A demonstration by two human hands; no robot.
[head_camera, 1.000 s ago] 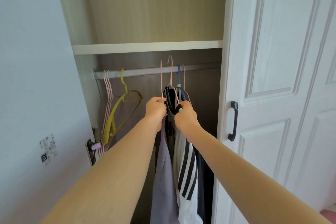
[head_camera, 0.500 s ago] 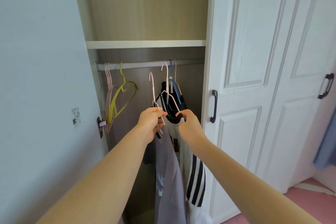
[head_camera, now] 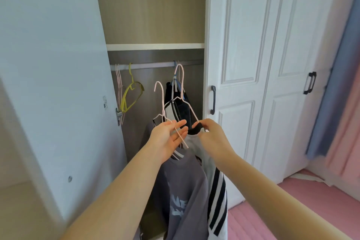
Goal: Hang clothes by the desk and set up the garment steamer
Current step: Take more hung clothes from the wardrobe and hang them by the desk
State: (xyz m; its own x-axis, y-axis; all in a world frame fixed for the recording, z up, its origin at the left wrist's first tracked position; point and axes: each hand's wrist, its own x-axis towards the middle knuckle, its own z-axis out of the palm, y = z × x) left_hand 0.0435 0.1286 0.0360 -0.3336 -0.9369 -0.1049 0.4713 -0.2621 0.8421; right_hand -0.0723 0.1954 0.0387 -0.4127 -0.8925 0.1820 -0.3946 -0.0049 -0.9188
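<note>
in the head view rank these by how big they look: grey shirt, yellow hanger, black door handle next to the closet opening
1. grey shirt, by far the largest, though also nearest the camera
2. yellow hanger
3. black door handle, a little shorter and far slimmer

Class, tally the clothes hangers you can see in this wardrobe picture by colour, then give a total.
Pink wire hangers off the rail, with the hands: 2
Pink wire hangers bunched on the rail's left end: number unclear
Yellow plastic hanger: 1
Blue hanger: 1
Total: at least 5
</note>
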